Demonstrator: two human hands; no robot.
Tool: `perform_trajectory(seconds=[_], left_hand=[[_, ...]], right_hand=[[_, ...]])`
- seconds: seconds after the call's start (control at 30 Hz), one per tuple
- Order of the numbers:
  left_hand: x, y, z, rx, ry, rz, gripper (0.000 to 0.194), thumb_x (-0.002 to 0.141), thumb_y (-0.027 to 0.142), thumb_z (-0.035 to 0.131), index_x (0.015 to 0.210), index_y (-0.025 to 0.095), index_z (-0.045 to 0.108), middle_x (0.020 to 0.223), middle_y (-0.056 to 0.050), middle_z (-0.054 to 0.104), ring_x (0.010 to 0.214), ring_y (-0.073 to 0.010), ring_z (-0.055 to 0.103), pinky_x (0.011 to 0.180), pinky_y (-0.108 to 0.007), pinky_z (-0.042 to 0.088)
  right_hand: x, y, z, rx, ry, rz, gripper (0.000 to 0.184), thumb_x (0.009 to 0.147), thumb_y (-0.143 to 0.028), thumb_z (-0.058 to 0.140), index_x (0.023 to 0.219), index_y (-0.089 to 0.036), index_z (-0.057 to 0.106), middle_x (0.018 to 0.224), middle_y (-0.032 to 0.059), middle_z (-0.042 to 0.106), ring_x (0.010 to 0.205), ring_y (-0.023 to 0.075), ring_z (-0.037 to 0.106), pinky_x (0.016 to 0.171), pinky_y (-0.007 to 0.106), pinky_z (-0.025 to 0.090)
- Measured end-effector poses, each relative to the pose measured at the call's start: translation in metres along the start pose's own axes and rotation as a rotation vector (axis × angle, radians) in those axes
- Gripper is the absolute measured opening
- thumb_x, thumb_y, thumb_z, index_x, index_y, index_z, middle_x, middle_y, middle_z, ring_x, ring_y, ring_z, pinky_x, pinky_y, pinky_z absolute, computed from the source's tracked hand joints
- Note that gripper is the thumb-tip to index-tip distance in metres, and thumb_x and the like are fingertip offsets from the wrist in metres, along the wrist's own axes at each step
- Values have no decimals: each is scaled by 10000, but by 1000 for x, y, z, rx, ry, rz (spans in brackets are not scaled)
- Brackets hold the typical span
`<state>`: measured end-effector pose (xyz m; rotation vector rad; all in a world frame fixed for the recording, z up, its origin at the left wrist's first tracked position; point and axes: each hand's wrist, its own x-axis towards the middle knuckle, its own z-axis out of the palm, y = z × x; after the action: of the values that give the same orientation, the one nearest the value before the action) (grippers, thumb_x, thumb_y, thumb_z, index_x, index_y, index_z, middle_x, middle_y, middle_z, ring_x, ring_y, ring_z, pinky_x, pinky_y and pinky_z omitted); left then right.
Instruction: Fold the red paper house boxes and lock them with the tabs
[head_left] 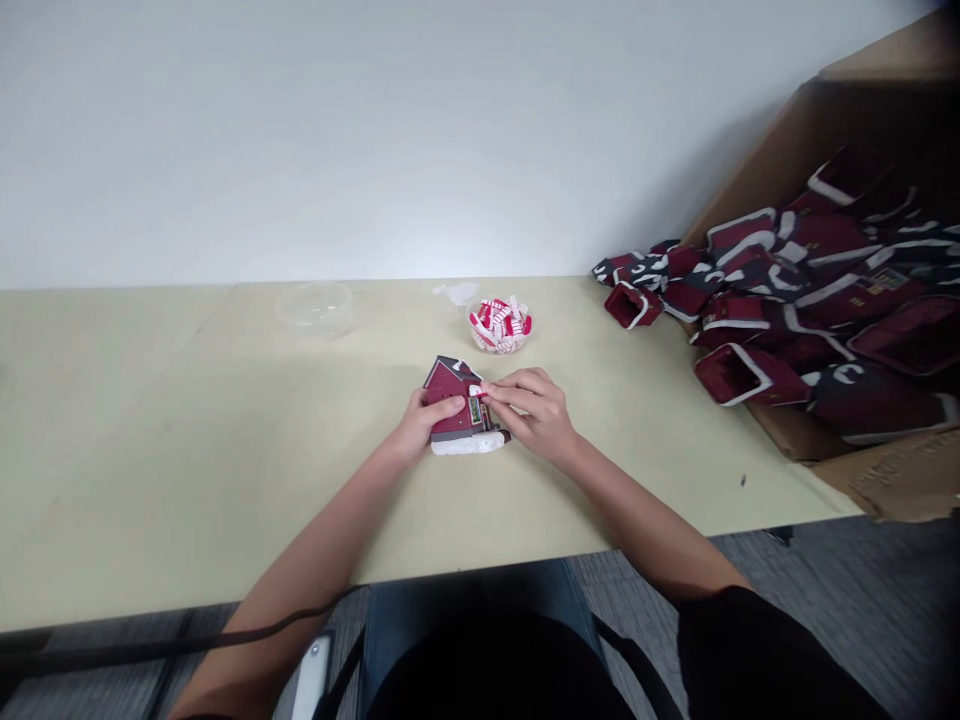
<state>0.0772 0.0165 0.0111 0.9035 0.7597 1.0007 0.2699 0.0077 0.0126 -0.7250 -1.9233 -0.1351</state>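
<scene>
A small dark-red toy house (448, 382) with a grey roof and a white, snow-like base is held over the table. My left hand (420, 425) grips it from the left, thumb lying across its wall. At the front of the house, my right hand (538, 412) pinches a small red and white piece (478, 390) against the wall above a little window. Its fingertips cover part of that piece. Just behind the house stands a clear bowl (501, 345) filled with similar red and white pieces.
To the right, a large cardboard box (885, 480) lies on its side, with many red houses (750, 370) spilling onto the table (187, 450). A clear plastic lid or bowl (315, 310) and a white scrap (457, 292) lie near the wall. A dark cable (277, 628) crosses below the left forearm.
</scene>
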Motion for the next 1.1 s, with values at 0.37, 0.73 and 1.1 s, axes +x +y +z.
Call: perform_trajectory(seconds=[0.37,0.73,1.1], left_hand=[[-1,2,0,45,3,51,533,546,401,870,978,125,722,905,-99,754,773,-256,707,775,-367,555],[-5,4,3,43,-25,105,546,545,398,882,994,141,706,921,-77,748,767,-228,699,770,-341,559],[-9,4,6,-23,-13,2,557,537,427,874,968,121,696,871,-93,746,775,-261,706,769,-372,559]], right_hand=[[-1,-2,0,-53,-12,-13,245,928,-175,605,1128,-271,711,852,32,728,707,143,645,689,331,477],[1,-4,-2,-75,21,-92,437,933,-125,554,1316,-326,611,856,34,687,708,152,616,705,346,479],[3,-7,-3,67,-11,2,359,933,-146,580,1216,-342,682,825,24,651,727,145,608,701,330,503]])
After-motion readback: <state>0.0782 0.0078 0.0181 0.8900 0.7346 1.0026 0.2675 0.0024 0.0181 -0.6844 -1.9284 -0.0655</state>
